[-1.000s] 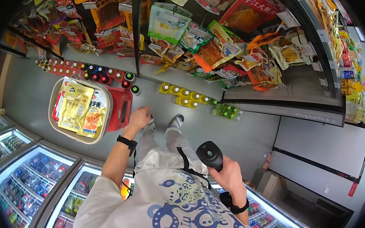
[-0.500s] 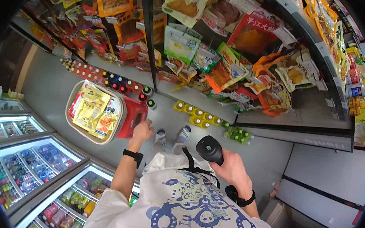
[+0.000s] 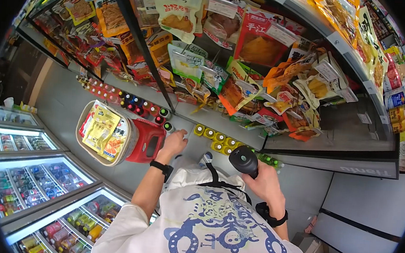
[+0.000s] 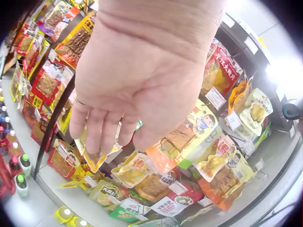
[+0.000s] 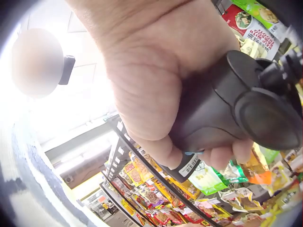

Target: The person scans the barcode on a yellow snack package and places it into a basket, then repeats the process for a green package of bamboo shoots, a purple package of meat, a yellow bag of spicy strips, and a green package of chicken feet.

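In the head view the right hand (image 3: 265, 183) grips a black handheld device (image 3: 244, 161) with a rounded head. The right wrist view shows that hand (image 5: 156, 80) with thumb and fingers curled round the dark body (image 5: 213, 109). My left hand (image 3: 174, 145) is empty, held out in front of the torso near the red basket (image 3: 150, 141). Its fingers hang relaxed in the left wrist view, where the hand (image 4: 137, 80) appears in front of hanging snack packets (image 4: 180, 137). Yellow packets (image 3: 101, 128) lie in a beige-rimmed basket (image 3: 81, 138) at the left.
Racks of hanging packets (image 3: 261, 41) run along the far side. Yellow-capped bottles (image 3: 218, 137) and red bottles (image 3: 101, 90) stand on the floor below. Lit drink coolers (image 3: 36, 185) line the near left, and a white panel (image 3: 372, 206) stands at the right.
The head view has turned, so the baskets and bottles appear farther right and lower. The left hand appears farther right in the view, still empty. The right hand still grips the black device.
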`<act>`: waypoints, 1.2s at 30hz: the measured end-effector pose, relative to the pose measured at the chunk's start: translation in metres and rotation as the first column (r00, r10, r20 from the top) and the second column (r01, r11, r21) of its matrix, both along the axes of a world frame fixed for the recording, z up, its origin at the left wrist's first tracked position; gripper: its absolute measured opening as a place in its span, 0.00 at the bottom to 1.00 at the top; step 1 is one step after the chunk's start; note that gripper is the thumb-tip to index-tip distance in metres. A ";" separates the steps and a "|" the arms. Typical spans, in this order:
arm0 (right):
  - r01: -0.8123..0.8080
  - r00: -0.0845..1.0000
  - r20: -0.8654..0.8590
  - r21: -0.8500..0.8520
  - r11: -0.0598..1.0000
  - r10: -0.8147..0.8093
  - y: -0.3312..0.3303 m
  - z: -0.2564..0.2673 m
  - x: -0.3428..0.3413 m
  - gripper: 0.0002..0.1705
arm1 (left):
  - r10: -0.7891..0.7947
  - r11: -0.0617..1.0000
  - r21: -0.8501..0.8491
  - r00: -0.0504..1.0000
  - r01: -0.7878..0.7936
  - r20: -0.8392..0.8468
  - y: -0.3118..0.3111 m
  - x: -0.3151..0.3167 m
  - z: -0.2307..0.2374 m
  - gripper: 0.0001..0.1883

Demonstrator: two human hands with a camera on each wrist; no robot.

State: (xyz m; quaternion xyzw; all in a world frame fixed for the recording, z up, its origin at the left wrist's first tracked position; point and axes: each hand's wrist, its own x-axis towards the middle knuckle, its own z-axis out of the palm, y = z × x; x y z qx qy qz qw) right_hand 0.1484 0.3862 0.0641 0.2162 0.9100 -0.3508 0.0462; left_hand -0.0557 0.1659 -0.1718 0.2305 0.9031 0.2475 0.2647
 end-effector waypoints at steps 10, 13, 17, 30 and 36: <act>0.204 0.978 0.031 0.025 0.979 -0.205 0.009 0.004 0.019 0.16 | -0.171 0.981 0.090 0.985 0.171 -0.014 0.072 -0.060 -0.003 0.22; 0.396 0.914 0.072 0.059 0.916 -0.400 -0.003 0.005 0.023 0.17 | -0.233 0.970 0.070 0.972 0.234 -0.011 0.088 -0.087 -0.003 0.25; 0.480 0.869 0.098 0.073 0.874 -0.485 -0.026 0.003 0.024 0.17 | -0.204 0.946 0.264 0.979 0.190 0.024 0.106 -0.121 -0.035 0.31; 0.639 0.745 0.168 0.099 0.763 -0.646 -0.078 0.006 0.008 0.16 | -0.110 0.938 0.342 0.983 0.054 0.148 0.135 -0.166 -0.049 0.43; 0.657 0.725 0.180 0.111 0.746 -0.665 -0.088 0.005 0.003 0.16 | 0.024 0.924 0.374 0.988 -0.080 0.154 0.142 -0.180 -0.055 0.38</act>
